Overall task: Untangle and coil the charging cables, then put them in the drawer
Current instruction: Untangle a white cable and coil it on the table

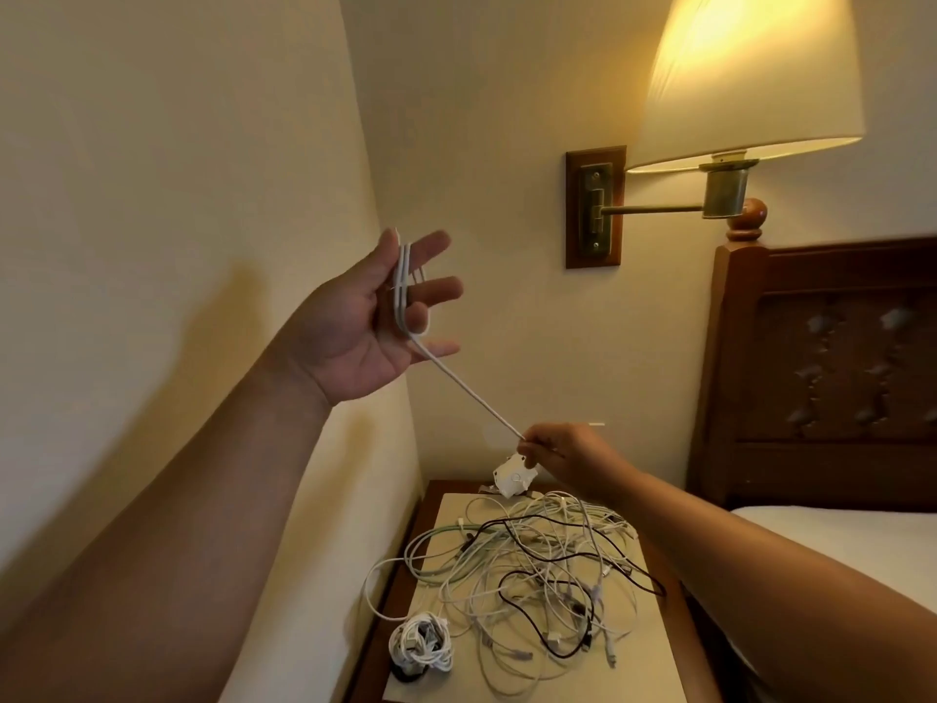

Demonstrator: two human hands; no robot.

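My left hand is raised in front of the wall, fingers spread, with loops of a white cable wound around them. The cable runs taut down and right to my right hand, which pinches it above the nightstand. Below lies a tangled pile of white, pale green and black cables on the nightstand. A small coiled white bundle sits at the pile's near left. A white charger plug lies at the far edge, just under my right hand. No drawer is visible.
A lit wall lamp on a brass arm hangs above right. A dark wooden headboard and a white bed stand to the right. The wall corner is close on the left.
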